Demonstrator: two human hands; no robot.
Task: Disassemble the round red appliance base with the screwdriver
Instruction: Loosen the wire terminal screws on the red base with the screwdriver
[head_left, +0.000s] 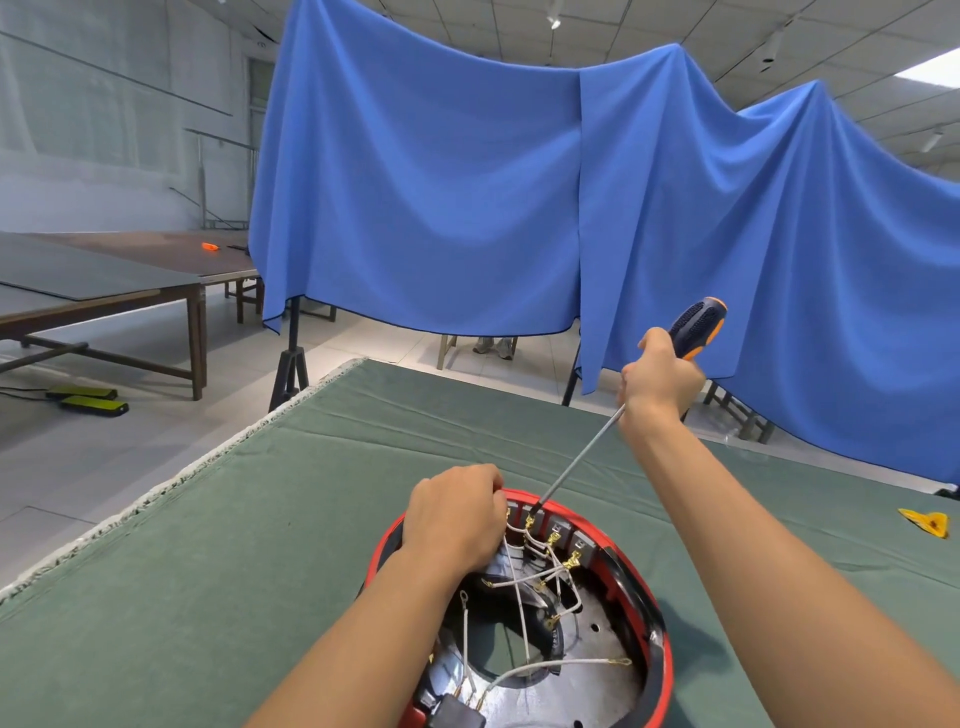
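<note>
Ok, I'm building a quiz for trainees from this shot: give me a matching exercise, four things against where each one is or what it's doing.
1 left hand
2 right hand
3 screwdriver tip
4 yellow scrap

a lies on the green cloth, far right
b grips the screwdriver handle
c rests on the rim of the red base
d at the terminals on the base's far rim

Pairs: 1-c, 2-b, 3-d, 4-a

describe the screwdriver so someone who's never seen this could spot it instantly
Start at the green table cover, then the round red appliance base at its near edge. The screwdriver slants up from the base's far rim into the right hand. Its long thin steel shaft and dark blue and orange handle set it apart from the white wires.
</note>
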